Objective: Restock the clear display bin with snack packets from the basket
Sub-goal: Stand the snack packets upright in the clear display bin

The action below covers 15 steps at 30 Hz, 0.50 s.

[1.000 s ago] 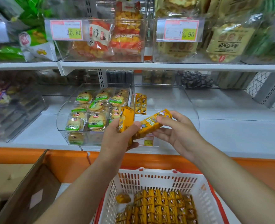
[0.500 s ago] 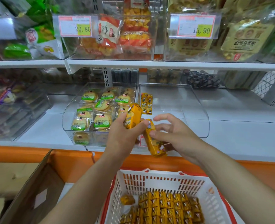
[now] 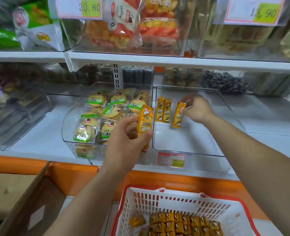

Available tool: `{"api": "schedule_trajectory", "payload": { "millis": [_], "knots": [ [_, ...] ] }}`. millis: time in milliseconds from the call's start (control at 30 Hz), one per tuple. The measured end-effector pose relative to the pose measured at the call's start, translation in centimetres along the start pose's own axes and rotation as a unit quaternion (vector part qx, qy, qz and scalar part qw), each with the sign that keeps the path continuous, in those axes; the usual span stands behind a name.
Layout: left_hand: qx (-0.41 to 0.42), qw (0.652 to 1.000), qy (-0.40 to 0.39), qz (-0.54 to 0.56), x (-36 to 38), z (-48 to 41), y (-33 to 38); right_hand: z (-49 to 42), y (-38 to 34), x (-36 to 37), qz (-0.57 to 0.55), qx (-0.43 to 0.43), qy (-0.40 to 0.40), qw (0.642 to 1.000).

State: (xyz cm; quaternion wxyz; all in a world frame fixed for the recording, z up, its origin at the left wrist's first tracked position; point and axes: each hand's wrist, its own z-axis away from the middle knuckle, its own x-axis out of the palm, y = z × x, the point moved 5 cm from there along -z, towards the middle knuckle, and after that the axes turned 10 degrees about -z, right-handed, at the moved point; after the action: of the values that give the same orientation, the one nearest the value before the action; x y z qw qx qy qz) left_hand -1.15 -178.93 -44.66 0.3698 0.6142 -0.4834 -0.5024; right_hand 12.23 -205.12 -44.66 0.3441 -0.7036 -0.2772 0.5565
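**Two yellow packets in hand at the display bin**

At the lower left, a cardboard box (image 3: 21,201) stands open against the orange shelf base. On the white shelf (image 3: 38,138) above, a curved-front biscuit bin (image 3: 67,126) is packed with round, green-labelled biscuits (image 3: 96,100).

The left hand (image 3: 125,147) hovers at that bin's right front corner. Its fingers and thumb are curled around an upright yellow packet (image 3: 145,121), which is level with the wall where the two bins meet.

To the right is the clear display bin (image 3: 183,142). A pair of packets (image 3: 163,110) stands against its left wall near the back, with bare floor ahead and to the right of them.

The right hand (image 3: 198,109) reaches over the front rim and pinches the top of a third packet (image 3: 178,116), upright just right of the pair. Whether its lower end touches the floor cannot be told.

A price tag (image 3: 171,159) sits on the bin's front. Below, the white basket (image 3: 175,200) holds rows of stocked packets (image 3: 183,222).
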Motion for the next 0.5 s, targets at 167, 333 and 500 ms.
{"api": "schedule_trajectory", "payload": {
  "millis": [167, 333, 500],
  "knots": [
    [-0.001, 1.0, 0.013, 0.002, 0.0, -0.2, -1.3, -3.4, 0.7, 1.2, 0.063, -0.002, 0.028, 0.998],
    [-0.021, 0.999, 0.025, 0.003, 0.3, -0.6, -2.5, -4.9, 1.4, 2.2, 0.065, 0.001, 0.041, 0.997],
    [-0.023, 1.0, 0.019, -0.006, 0.7, -0.6, -2.6, -5.6, 2.2, 2.7, 0.062, 0.014, 0.041, 0.997]
  ]
}}
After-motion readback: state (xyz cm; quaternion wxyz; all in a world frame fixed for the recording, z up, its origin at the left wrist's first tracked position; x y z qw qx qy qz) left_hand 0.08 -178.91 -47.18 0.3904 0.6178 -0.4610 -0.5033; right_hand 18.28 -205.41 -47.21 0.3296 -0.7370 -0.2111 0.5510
